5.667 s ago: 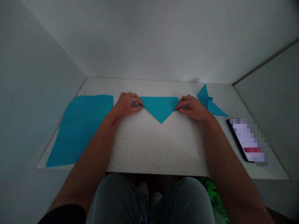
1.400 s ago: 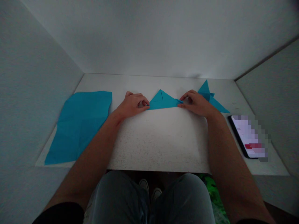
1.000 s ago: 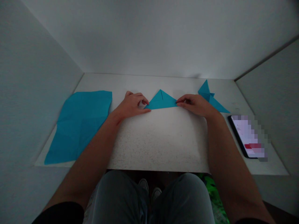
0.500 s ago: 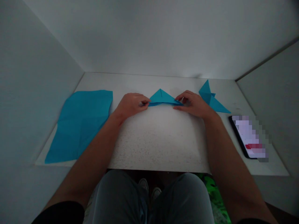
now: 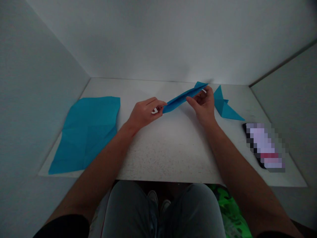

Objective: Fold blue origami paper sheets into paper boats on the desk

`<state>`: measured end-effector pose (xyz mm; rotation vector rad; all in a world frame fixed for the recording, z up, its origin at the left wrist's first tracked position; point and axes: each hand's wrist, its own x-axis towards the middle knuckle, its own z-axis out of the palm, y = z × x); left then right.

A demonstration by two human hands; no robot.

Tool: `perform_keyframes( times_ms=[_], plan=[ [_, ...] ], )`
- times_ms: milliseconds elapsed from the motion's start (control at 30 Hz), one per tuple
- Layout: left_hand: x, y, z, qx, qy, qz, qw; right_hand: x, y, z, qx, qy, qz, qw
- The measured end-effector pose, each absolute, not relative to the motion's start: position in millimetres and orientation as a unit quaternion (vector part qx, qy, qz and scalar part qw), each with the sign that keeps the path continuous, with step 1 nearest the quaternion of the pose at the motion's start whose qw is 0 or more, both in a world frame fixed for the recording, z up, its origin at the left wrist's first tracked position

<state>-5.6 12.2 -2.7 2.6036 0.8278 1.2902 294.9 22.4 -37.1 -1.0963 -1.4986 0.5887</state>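
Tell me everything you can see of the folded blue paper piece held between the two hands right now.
The folded blue paper piece is a long, narrow strip of thin teal paper, seen nearly edge-on. It is lifted off the white table and slants up from lower left to upper right. The left hand pinches its near, lower end; the right hand grips its far, higher end, where a small flap pokes out. Its inner folds cannot be made out.

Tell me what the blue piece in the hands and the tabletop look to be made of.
Blue piece: thin matte paper, judging by its sharp creases and flat folded layers. Tabletop: hard, smooth white surface with fine dark speckles, probably laminate or stone-look composite; the dim picture leaves that open.
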Motion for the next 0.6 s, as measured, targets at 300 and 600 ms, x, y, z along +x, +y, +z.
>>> perform_keyframes(
  times_ms=[300, 600],
  plan=[
    [-2, 7, 2, 0.861, 0.279, 0.424, 0.030, 273, 6, -31, -0.494, -0.689, 0.216, 0.485],
    [-5, 0, 7, 0.802, 0.433, 0.367, 0.186, 272, -10, -7, -0.427, -0.837, 0.117, 0.323]
  ],
)
